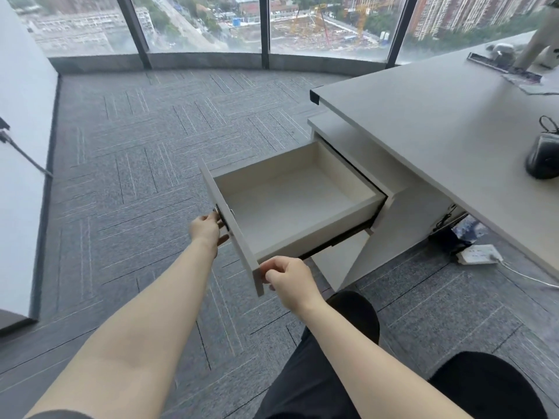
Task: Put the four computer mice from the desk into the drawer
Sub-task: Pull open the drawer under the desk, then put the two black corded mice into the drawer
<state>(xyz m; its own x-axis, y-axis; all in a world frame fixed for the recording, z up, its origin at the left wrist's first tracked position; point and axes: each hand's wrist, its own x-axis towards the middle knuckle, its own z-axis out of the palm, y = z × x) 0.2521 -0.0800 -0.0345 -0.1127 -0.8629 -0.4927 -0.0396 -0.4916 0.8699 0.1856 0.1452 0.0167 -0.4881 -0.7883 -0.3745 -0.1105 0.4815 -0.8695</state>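
Observation:
The white drawer (302, 237) of the cabinet under the desk is pulled out wide, and nothing lies inside it. My left hand (206, 229) grips the drawer's front panel near its handle. My right hand (287, 279) pinches the near corner of the same front panel. One black computer mouse (543, 158) with a cable sits on the white desk (438, 122) at the right edge of the view. Other mice are out of view.
Grey carpet covers the floor in front of tall windows. A white power strip (479, 254) with a cable lies on the floor under the desk. A white wall panel (21, 146) stands at the left. My knees in black trousers (348, 358) are at the bottom.

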